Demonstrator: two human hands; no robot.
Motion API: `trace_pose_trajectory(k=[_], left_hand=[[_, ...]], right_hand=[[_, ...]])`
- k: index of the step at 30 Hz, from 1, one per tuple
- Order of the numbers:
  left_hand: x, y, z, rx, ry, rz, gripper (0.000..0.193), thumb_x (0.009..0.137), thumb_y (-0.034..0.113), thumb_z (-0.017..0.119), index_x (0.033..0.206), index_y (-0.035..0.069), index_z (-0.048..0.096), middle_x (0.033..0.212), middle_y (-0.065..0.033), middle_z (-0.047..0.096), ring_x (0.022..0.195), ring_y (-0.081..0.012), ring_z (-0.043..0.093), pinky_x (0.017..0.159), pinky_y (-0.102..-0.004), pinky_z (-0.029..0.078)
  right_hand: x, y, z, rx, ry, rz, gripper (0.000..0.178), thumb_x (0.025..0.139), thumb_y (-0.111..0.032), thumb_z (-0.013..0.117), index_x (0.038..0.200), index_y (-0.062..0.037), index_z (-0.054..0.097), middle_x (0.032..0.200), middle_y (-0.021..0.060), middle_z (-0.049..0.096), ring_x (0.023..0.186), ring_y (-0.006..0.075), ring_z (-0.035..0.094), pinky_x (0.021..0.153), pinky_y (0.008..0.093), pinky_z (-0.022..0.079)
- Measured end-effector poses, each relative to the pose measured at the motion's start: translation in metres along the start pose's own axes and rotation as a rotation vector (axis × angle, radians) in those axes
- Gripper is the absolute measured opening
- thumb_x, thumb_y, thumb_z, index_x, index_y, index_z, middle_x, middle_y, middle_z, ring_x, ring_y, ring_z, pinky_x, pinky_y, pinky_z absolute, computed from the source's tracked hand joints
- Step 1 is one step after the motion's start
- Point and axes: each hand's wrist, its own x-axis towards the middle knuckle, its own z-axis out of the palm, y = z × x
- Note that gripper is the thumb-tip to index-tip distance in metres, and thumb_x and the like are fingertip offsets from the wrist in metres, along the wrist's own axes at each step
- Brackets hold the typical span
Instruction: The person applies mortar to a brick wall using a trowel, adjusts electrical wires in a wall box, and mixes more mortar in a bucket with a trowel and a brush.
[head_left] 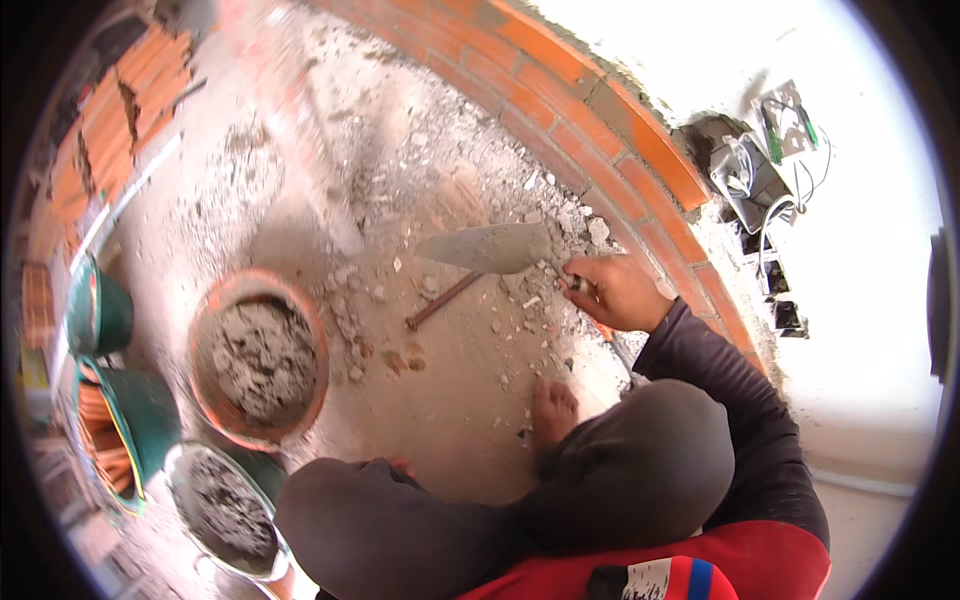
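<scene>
My right hand is closed round the handle of a mortar-smeared trowel. Its blade points left, held over the rubble-strewn floor. Partly behind the blade lies a thin brown rod, perhaps a tool handle; its upper end is hidden. Close beyond the hand runs a low orange brick wall with grey mortar joints. To the left stands a round orange tub holding lumpy grey mortar. My left hand does not show.
Green buckets stand at the left, one holding brick pieces. Near my knee is a pale bucket of grey mortar. Stacked orange bricks lie far left. Wires hang from an opened electrical box on the white wall. Broken mortar litters the floor.
</scene>
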Motion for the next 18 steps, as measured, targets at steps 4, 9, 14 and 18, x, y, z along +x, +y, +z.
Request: trace_pose_trajectory(k=[4, 9, 14, 18], left_hand=[[-0.011, -0.002, -0.004, 0.046, 0.075, 0.001, 0.016, 0.097, 0.022, 0.055, 0.101, 0.007, 0.057, 0.081, -0.001, 0.059, 0.068, -0.0093, 0.054, 0.067, -0.0271, 0.047], [-0.019, 0.014, 0.032, 0.248, 0.391, 0.055, 0.023, 0.089, 0.017, 0.067, 0.106, 0.004, 0.059, 0.08, -0.0015, 0.061, 0.07, -0.0091, 0.057, 0.067, -0.0273, 0.048], [-0.018, 0.04, 0.041, 0.255, 0.405, -0.033, 0.024, 0.088, 0.016, 0.068, 0.108, 0.005, 0.06, 0.08, -0.0002, 0.062, 0.069, -0.0091, 0.057, 0.064, -0.0263, 0.048], [-0.022, 0.053, 0.039, 0.226, 0.376, -0.178, 0.024, 0.09, 0.018, 0.068, 0.111, 0.006, 0.062, 0.083, -0.0023, 0.065, 0.07, -0.0105, 0.061, 0.064, -0.0257, 0.05]], right_hand=[[0.053, 0.027, -0.003, -0.133, 0.339, -0.18, 0.027, 0.077, -0.003, 0.065, 0.103, -0.01, 0.064, 0.09, 0.0062, 0.06, 0.095, 0.0261, 0.057, 0.097, 0.0455, 0.041], [0.125, 0.063, -0.004, -0.186, 0.469, -0.405, 0.029, 0.072, 0.0, 0.06, 0.097, -0.0112, 0.067, 0.091, 0.002, 0.059, 0.101, 0.0227, 0.055, 0.107, 0.0424, 0.034], [0.182, 0.067, -0.019, -0.142, 0.488, -0.531, 0.027, 0.071, 0.003, 0.061, 0.093, -0.0119, 0.067, 0.093, -0.0003, 0.059, 0.103, 0.0216, 0.054, 0.11, 0.0413, 0.033], [0.207, 0.075, -0.02, -0.039, 0.523, -0.593, 0.024, 0.071, 0.004, 0.062, 0.089, -0.0116, 0.067, 0.091, -0.0012, 0.059, 0.103, 0.0211, 0.054, 0.106, 0.0374, 0.034]])
